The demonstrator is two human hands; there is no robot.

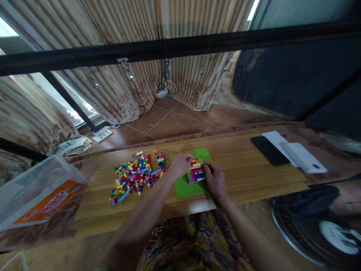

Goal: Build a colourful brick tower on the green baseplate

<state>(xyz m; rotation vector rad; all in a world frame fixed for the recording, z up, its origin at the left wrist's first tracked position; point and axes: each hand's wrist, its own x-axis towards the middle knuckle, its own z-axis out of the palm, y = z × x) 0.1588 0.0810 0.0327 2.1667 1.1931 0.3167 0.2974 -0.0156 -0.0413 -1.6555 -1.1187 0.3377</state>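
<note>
A green studded baseplate (182, 191) lies on the wooden table. On it stands a small multicoloured brick build (197, 175) with red, white, yellow, blue and purple bricks. My left hand (181, 165) is at the build's upper left edge, fingers curled together at the red and yellow bricks; what they pinch, if anything, is too small to make out. At the build's right side is my right hand (216, 180), thumb and fingers closed together beside a small dark piece, perhaps a black brick. The right hand's lower edge is over the plate's right border.
Left of the plate spreads a pile of loose toy bricks (135, 175). Beyond the table's left end is a clear plastic tub (45, 188) with an orange label. A black phone (270, 150) and a white box (301, 156) lie at the right. A person's leg shows at far right.
</note>
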